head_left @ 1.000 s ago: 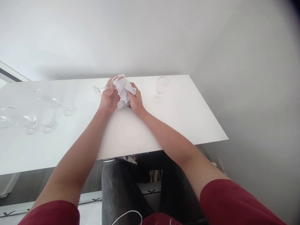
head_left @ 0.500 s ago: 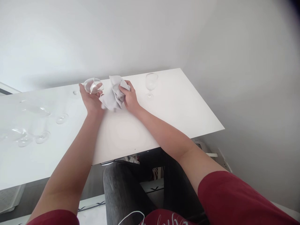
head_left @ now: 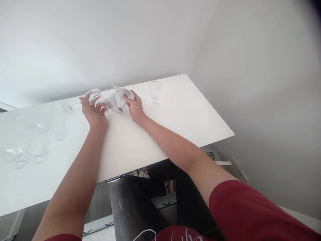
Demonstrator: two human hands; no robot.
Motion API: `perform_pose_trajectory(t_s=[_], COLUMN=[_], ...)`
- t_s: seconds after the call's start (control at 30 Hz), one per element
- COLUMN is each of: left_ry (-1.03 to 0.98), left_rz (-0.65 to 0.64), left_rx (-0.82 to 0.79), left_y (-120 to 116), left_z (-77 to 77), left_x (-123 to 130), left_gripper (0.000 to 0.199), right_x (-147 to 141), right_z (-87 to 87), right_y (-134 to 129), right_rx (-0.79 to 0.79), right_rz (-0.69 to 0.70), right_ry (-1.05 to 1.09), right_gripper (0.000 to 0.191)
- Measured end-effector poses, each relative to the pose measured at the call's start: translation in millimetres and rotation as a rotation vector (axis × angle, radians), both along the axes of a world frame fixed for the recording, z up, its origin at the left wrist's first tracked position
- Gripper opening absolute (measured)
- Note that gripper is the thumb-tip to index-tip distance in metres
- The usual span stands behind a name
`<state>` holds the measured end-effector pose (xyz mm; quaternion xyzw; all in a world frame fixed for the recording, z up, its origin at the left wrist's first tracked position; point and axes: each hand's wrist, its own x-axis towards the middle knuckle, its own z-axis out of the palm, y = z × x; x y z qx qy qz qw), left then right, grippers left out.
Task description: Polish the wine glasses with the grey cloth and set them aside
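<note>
A white table [head_left: 160, 134] stands against a plain pale wall, with a corner of the room at about 1 o'clock. Both forearms reach forward from red sleeves [head_left: 250, 214] toward 12 o'clock over the far half of the table. The left hand [head_left: 94, 112] is turned palm up, fingers curled loosely around the bowl of a glass [head_left: 91, 97]; the glass lies tilted on its side, its stem and foot pointing toward 9 o'clock. The right hand [head_left: 134, 107] lies palm down, fingers closed on a bunched white cloth [head_left: 116, 99]. The cloth sits between the two hands, just beside the bowl of the held glass; whether it touches the glass cannot be told. A second glass [head_left: 154, 92] stands upright on the table at about 2 o'clock from the right hand, near it but apart. Further stemmed glasses [head_left: 32, 144] stand grouped at 9 o'clock, well apart from the hands. White script shows on the red shirt at the bottom edge; it is cut off and cannot be read. Dark trousers [head_left: 135, 207] show below the table's near edge.
</note>
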<state>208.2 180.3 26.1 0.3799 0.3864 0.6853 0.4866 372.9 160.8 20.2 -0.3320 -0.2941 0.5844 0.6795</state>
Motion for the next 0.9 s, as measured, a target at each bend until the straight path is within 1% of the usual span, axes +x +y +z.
perform_pose_trajectory(t_s=[0.07,0.13,0.23,0.3,0.37,0.43,0.57,0.63,0.7,0.8,0.9], left_ry=[0.028,0.033,0.041,0.043,0.043,0.055,0.088,0.09,0.088,0.104,0.126], left_rz=[-0.004,0.0,-0.013,-0.013,-0.011,-0.024,-0.04,-0.033,-0.022,-0.007,-0.002], left_rx=[-0.008,-0.011,0.002,0.011,0.021,0.05,0.115,0.096,0.068,0.126,0.199], left_y=[-1,-2,-4,-4,-5,-4,-4,-4,-3,-2,0], left_z=[0.2,0.9,2.4,3.1,3.0,1.9,-1.9,-3.7,-5.4,-7.5,-8.6], left_x=[3,7,12,13,13,12,9,7,6,6,5], left_gripper=[0.048,0.05,0.06,0.066,0.069,0.068,0.063,0.056,0.053,0.058,0.061], right_x=[0,0,2,4,5,6,6,7,9,14,17], right_z=[-2.6,-5.4,-6.1,-3.7,0.5,4.7,7.7,7.0,6.9,10.1,13.9], right_y=[1,1,0,-1,-2,-4,-8,-10,-11,-15,-17], right_rx=[0.108,0.177,0.238,0.227,0.181,0.162,0.247,0.279,0.303,0.343,0.348], right_rz=[0.059,0.192,0.421,0.496,0.486,0.455,0.449,0.439,0.429,0.451,0.474], right_ry=[0.115,0.154,0.174,0.204,0.222,0.22,0.263,0.267,0.219,0.139,0.138], right_gripper=[0.014,0.017,0.023,0.03,0.045,0.053,0.043,0.042,0.043,0.05,0.05])
